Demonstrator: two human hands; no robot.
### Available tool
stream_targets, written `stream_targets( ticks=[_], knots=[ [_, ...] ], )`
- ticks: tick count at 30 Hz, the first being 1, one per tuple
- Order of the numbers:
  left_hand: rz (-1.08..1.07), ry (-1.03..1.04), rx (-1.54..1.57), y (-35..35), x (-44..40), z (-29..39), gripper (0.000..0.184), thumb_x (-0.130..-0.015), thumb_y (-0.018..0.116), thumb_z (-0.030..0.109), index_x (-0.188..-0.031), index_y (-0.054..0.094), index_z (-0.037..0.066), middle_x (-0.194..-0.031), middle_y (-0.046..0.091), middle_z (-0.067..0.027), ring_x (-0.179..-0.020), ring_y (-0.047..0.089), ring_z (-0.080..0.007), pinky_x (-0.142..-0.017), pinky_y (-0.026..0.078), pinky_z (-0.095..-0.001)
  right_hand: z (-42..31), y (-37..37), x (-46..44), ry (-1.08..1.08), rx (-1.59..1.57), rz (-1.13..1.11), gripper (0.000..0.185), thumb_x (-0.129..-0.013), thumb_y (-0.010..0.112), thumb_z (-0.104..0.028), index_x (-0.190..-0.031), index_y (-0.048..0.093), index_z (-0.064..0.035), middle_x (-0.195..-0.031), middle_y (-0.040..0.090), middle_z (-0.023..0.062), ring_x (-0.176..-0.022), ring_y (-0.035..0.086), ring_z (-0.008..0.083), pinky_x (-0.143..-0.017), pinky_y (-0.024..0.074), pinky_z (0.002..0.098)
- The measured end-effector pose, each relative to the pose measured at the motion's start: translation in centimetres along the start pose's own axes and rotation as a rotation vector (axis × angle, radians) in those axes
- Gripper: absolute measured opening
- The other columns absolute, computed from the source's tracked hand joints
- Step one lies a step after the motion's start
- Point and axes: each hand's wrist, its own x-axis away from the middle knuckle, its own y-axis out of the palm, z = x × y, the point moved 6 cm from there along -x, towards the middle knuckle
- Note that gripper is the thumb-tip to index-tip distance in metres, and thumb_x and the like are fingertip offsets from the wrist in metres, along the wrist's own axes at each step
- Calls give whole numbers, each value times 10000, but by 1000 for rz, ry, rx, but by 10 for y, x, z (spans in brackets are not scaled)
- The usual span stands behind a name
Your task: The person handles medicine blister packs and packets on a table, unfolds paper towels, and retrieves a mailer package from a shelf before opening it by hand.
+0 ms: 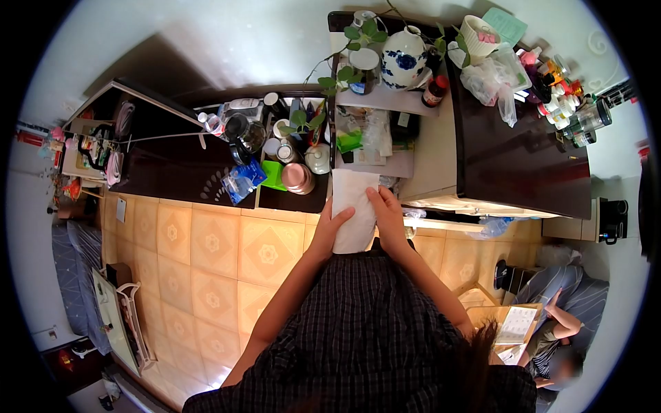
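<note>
A white, soft-looking paper sheet (356,206) hangs in front of my body, its top edge near the cabinet shelves. Along its left edge, my left hand (330,230) grips it with the thumb lying over the front. My right hand (387,219) pinches the right edge higher up, thumb also on the front. The fingers behind the sheet are hidden. Just left of it, a pink-lidded jar (298,178) and a bright green box (273,175) stand on the dark counter. Behind its top edge is an open shelf (358,164) with plastic bags.
A blue-and-white vase (405,58) and trailing plant (365,33) stand on the upper shelf. Bottles and bags crowd the dark cabinet top (523,158) at right. A blue packet (242,182) overhangs the counter edge. Another person (554,344) sits by a small wooden table (482,320).
</note>
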Motion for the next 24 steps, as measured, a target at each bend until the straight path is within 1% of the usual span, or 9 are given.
stream_targets(
  ticks=[3, 6, 9, 12, 15, 18, 20, 22, 24],
  knots=[
    [-22, -8, 108, 9, 3, 3, 538, -900, 662, 207, -1341, 445, -13, -1231, 593, -135, -1087, 611, -209, -933, 501, -336, 0, 3, 1, -48, 34, -5, 242, -1012, 555, -242, -1050, 620, -13, -927, 624, -7, -837, 530, 41, -745, 444, 207],
    [-66, -74, 182, 7, 2, -4, 507, -919, 601, 221, -1335, 451, -26, -1220, 602, -146, -1066, 627, -227, -932, 508, -344, -4, 5, -2, -132, 68, 2, 236, -1005, 572, -233, -906, 583, -20, -794, 525, -36, -743, 446, 22, -636, 380, 197],
    [-108, -60, 162, 7, 1, -7, 506, -935, 543, 261, -1337, 454, -35, -1213, 610, -153, -1047, 637, -236, -931, 509, -345, -8, 3, -1, -169, 213, -11, 219, -996, 586, -216, -894, 579, -22, -728, 487, -38, -672, 406, 20, -576, 347, 202],
    [-142, -142, 208, 1, -2, -24, 494, -952, 496, 271, -1332, 458, -42, -1223, 610, -160, -1057, 638, -233, -936, 507, -341, -10, 4, -2, -210, 281, -37, 204, -1012, 563, -223, -926, 583, -39, -728, 529, -54, -621, 429, -7, -540, 328, 176],
    [-41, -97, 206, 1, -6, -26, 439, -959, 470, 250, -1309, 490, -13, -1119, 635, -113, -969, 646, -186, -847, 519, -304, -10, 2, -3, -183, 284, -27, 197, -1011, 562, -212, -921, 578, -38, -723, 529, -54, -623, 434, -10, -534, 332, 176],
    [-9, -26, 26, 2, -3, -9, 390, -973, 454, 255, -1277, 519, 19, -1006, 622, -58, -870, 621, -131, -741, 502, -261, -6, -3, -9, -197, 294, 6, 226, -980, 606, -223, -899, 579, -14, -624, 481, -35, -587, 397, 17, -506, 331, 224],
    [-17, -26, -8, -5, -6, -13, 365, -978, 454, 260, -1257, 530, 37, -955, 601, -33, -823, 594, -107, -698, 482, -246, -9, -2, -8, -204, 323, -3, 224, -977, 609, -221, -903, 581, -12, -600, 493, -24, -565, 401, 19, -493, 330, 231],
    [-5, -32, -7, -6, -6, -14, 353, -986, 458, 269, -1243, 535, 40, -941, 599, -23, -807, 584, -97, -688, 477, -241, -11, -2, -7, -209, 356, -10, 222, -973, 612, -219, -907, 580, -10, -586, 503, -10, -551, 406, 21, -485, 331, 236],
    [28, -43, 28, -3, -4, -14, 354, -997, 467, 283, -1235, 535, 30, -965, 615, -28, -821, 592, -100, -711, 487, -246, -8, -2, -9, -213, 392, -17, 219, -969, 617, -216, -910, 576, -9, -582, 511, 6, -543, 412, 22, -480, 333, 239]
  ],
)
